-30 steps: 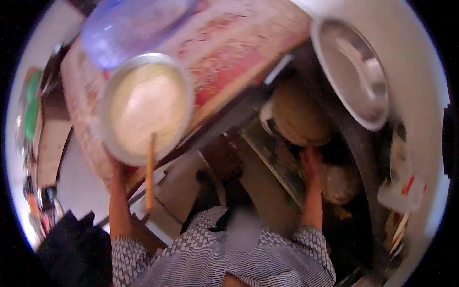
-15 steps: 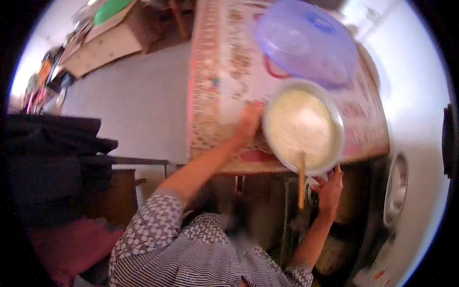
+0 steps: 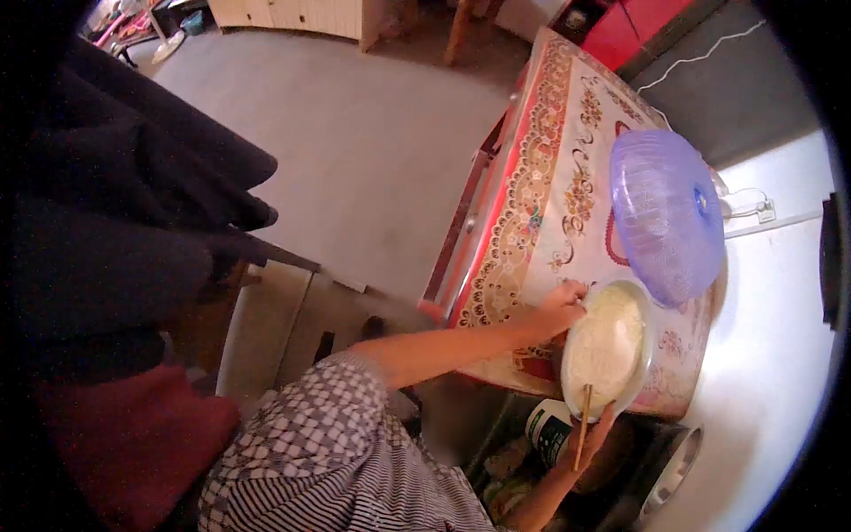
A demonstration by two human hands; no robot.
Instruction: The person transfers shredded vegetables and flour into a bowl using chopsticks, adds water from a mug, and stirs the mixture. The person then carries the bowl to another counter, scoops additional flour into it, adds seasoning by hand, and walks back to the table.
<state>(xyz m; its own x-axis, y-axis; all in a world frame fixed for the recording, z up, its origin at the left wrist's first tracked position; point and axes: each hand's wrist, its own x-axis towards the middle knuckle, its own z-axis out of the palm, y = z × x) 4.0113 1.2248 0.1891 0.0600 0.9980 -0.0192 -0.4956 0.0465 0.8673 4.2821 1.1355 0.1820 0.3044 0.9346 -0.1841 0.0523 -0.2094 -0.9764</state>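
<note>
A pale metal bowl (image 3: 609, 346) with a whitish, floury mass inside is at the near right corner of a table with a flowered cloth. My left hand (image 3: 564, 309) grips the bowl's upper left rim, fingers closed. Under the lower right rim, my right hand (image 3: 592, 438) supports the bowl, its fingers partly hidden. A wooden stick (image 3: 582, 434) leans out of the bowl over its near rim, across my right hand. Just beyond the bowl, a translucent purple domed cover (image 3: 667, 217) lies on the cloth.
The flowered tablecloth (image 3: 576, 177) runs away to the upper right. Below its near edge stand a white tub (image 3: 548, 429) and a metal basin (image 3: 672, 470). Dark cloth (image 3: 133, 177) hangs at the left above a maroon cloth (image 3: 142, 443). A pale cabinet (image 3: 292, 16) stands at the back.
The view has swung left, so the table and bowl appear further right. My left hand has closed on the bowl's rim, and my right hand has come from below the table to the bowl's underside.
</note>
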